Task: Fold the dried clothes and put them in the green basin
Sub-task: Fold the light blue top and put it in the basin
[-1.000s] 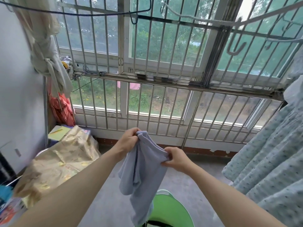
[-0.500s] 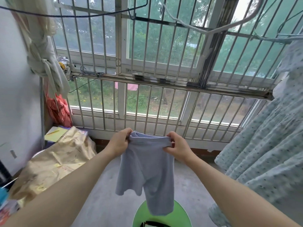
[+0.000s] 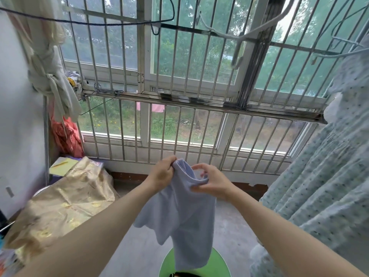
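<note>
Hanging from left hand [image 3: 162, 173] and right hand [image 3: 211, 181], lavender shorts [image 3: 179, 212], above green basin [image 3: 218, 264]

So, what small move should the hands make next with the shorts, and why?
Probably bring the left hand across to the right hand, folding the shorts in half lengthwise: both hands hold the waistband, and the legs hang unfolded above the green basin.

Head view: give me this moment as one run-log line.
shorts: held up, unfolded | left hand: grips waistband | right hand: pinches waistband | green basin: below shorts
</note>
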Available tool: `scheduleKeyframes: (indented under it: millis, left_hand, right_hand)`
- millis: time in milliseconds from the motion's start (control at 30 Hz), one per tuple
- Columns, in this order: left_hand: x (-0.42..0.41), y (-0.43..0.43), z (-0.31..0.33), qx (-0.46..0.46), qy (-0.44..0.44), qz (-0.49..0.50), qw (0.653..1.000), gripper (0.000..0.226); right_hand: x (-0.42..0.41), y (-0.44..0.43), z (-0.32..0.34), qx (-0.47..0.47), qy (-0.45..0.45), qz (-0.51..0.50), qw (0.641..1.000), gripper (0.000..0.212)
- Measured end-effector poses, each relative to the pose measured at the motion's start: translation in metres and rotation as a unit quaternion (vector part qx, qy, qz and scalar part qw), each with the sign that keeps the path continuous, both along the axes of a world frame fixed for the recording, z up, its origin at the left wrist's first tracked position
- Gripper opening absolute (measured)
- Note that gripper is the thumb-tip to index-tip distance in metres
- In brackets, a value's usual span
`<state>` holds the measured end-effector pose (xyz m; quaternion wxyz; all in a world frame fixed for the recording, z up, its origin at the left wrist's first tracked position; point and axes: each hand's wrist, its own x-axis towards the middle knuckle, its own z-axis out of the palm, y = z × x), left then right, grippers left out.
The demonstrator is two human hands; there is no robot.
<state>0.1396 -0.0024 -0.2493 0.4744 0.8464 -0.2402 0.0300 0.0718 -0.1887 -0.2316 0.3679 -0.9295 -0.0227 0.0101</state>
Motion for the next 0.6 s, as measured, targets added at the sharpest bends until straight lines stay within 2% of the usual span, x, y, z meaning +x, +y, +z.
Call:
scheduleKeyframes:
  millis: [100, 233, 300, 333, 400, 467, 600]
  left_hand:
    - [-0.008, -0.012, -0.004, 0.038, 0.010, -0.058, 0.998, 0.029]
    - [-0.016, -0.014, -0.010, 0.046, -0.010, -0.078, 0.996, 0.019]
    - [-0.017, -0.004, -0.014, 0.012, 0.018, -0.091, 0.996, 0.018]
    - [-0.018, 0.003, -0.016, -0.005, 0.041, -0.101, 0.994, 0.024]
    - [-0.020, 0.019, -0.024, -0.033, 0.098, -0.117, 0.988, 0.041]
    - [-0.021, 0.029, -0.037, -0.012, 0.120, -0.103, 0.987, 0.051]
    - [-0.023, 0.040, -0.062, 0.118, 0.105, -0.035, 0.987, 0.039]
  right_hand:
    - [-0.005, 0.017, -0.006, 0.045, -0.021, 0.030, 0.998, 0.061]
    - [-0.005, 0.034, -0.027, 0.111, -0.068, -0.032, 0.991, 0.029]
    - [-0.005, 0.036, -0.028, 0.089, -0.081, -0.059, 0.991, 0.015]
    - [-0.003, 0.035, -0.026, 0.066, -0.092, -0.065, 0.991, 0.013]
    - [0.001, 0.034, -0.018, 0.057, -0.108, -0.063, 0.991, 0.009]
    - [0.007, 0.036, -0.010, 0.084, -0.106, -0.040, 0.990, 0.008]
    - [0.015, 0.036, 0.004, 0.138, -0.094, -0.012, 0.986, 0.027]
